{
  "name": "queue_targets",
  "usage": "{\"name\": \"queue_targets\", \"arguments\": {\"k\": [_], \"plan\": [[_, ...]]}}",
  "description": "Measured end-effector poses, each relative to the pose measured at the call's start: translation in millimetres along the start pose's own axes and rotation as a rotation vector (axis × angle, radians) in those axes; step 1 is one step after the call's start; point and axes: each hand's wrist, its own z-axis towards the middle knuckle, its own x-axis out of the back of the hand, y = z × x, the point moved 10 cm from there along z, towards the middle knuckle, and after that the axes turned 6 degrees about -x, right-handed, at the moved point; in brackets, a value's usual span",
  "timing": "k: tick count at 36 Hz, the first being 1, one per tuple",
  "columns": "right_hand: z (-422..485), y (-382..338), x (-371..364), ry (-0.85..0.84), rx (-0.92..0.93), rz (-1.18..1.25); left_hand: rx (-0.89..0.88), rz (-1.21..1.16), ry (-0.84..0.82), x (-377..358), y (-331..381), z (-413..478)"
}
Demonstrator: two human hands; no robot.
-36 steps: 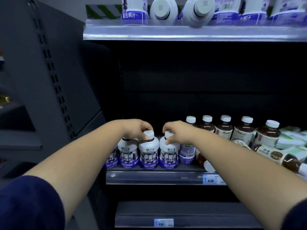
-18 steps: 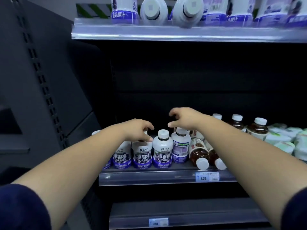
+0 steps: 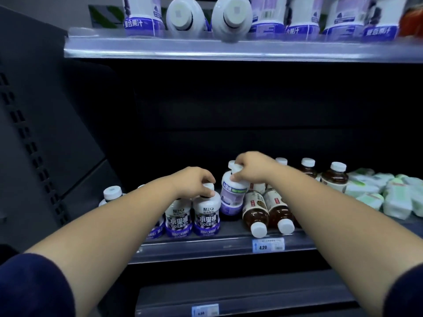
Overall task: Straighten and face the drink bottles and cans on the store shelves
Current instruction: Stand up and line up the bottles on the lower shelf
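While both hands are busy up at the caps, we log status. Our left hand (image 3: 196,181) pinches the cap of the front juice bottle (image 3: 207,213), which stands upright on the shelf (image 3: 206,250), label out, touching its twin (image 3: 177,216) just left of it. Our right hand (image 3: 251,168) is curled round the neck of a pale bottle (image 3: 232,200), just right of the left hand. That one is tilted with its label turned partly away, and we can't tell if its base touches the shelf. So neither hand is free: each is clamped on its own bottle. Just below the right wrist, two tea bottles (image 3: 256,213) lie on their sides, caps toward us. The upright tea (image 3: 335,177) stands beyond the right forearm.

Handling, our guess: small full plastic bottles, stiff and fairly light. Held by the cap, the base will swing. The film labels look slick, so cap or shoulder is the better hold for turning. We'd take the fallen tea bottles by the body, since they'll roll. Risk: setting the pale bottle down nudges them off the front lip.
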Motion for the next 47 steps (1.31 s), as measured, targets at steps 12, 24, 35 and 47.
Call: {"name": "queue_targets", "arguments": {"k": [12,24,35,47], "plan": [[-25,-31,41,-0.207,0.314,0.125,-0.158,-0.588,0.062,8,50,17],[-21,-10,62,0.053,0.102,0.268,-0.020,-0.341,0.314,30,56,19],[-19,-9,25,0.004,0.086,0.300,-0.016,-0.041,-0.062,2,17,10],[-13,-16,-14,-0.044,0.117,0.250,0.034,-0.053,-0.109,-12,-10,5]]}}
